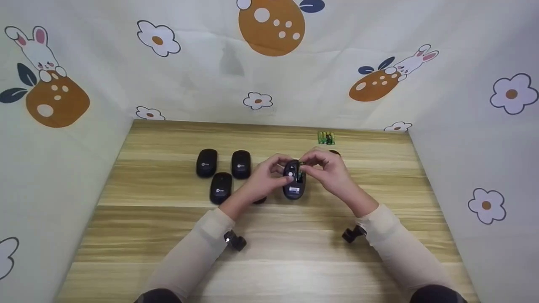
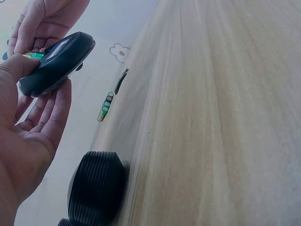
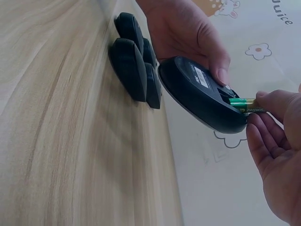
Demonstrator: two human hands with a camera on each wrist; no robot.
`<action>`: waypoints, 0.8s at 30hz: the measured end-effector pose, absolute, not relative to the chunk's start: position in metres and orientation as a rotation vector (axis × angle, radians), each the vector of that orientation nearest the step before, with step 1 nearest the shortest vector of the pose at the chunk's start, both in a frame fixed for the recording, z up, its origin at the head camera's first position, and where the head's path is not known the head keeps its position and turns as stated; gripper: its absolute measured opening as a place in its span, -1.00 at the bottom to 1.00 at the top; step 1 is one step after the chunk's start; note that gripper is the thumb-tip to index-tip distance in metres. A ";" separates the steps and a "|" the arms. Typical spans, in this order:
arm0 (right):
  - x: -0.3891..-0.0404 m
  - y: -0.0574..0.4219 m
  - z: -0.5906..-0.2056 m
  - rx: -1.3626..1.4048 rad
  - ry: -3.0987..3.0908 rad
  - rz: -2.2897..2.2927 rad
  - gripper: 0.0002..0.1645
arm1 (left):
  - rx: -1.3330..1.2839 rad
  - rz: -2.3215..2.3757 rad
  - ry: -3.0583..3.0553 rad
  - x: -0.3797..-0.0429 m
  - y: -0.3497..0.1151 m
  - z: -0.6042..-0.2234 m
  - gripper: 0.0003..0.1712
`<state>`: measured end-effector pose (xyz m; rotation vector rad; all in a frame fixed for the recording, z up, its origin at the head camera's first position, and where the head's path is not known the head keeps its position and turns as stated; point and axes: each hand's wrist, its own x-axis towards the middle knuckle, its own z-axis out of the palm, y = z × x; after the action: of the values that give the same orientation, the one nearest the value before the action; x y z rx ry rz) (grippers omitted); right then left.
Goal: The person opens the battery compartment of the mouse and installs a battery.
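Black computer mouse (image 1: 294, 182) held up clear of the worktop (image 1: 294, 273), roughly mid-worktop in the head view. Underside faces the wearer. Body a rounded oval, dark all over; pale round spot toward its 12 o'clock end, small light printed label toward 6 o'clock. Long battery slot uncovered, running along the 1 to 3 o'clock side. Right wrist view: mouse tilted, its slot end toward the right hand.

Battery (image 3: 245, 104), green with a gold band and small lettering, part inside the slot, outer end sticking out.

Left hand (image 1: 266, 176): grip closed about the mouse, fingers behind, thumb pressed on the underside near the pale spot. Right hand (image 1: 330, 170): grip narrowed to a pinch, thumb and fingertips on the battery's outer end.

Around the held mouse, by clock: two mice at 9 o'clock, one farther back (image 1: 206, 163), one nearer the wearer (image 1: 221, 188); another between 9 and 10 (image 1: 241, 164); a fourth at 8, mostly hidden by the left wrist (image 1: 260, 201). The three plain to see rest top side up, each with a pale logo. Row of green batteries (image 1: 326, 138) at 1 o'clock, lying side by side. Thin black curved piece (image 2: 121, 81) just beside them; too little shows to name it.
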<state>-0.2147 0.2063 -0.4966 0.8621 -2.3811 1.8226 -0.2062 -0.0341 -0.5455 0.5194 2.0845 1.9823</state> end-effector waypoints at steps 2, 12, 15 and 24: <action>-0.215 0.206 -0.496 0.867 -2.384 1.808 -0.88 | 0.524 1.983 2.082 -0.206 -0.034 -0.545 -0.39; -0.214 0.208 -0.500 0.840 -2.430 1.761 -0.88 | 0.528 1.967 2.090 -0.207 -0.032 -0.545 -0.37; -0.214 0.208 -0.500 0.823 -2.445 1.726 -0.87 | 0.551 1.970 2.107 -0.208 -0.032 -0.545 -0.38; -0.216 0.210 -0.507 0.819 -2.450 1.734 -0.86 | 0.541 1.994 2.134 -0.209 -0.032 -0.545 -0.41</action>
<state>-0.2156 0.2095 -0.5074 0.8186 -2.4504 1.7345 -0.2093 -0.0320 -0.5452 0.5407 2.1338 1.9935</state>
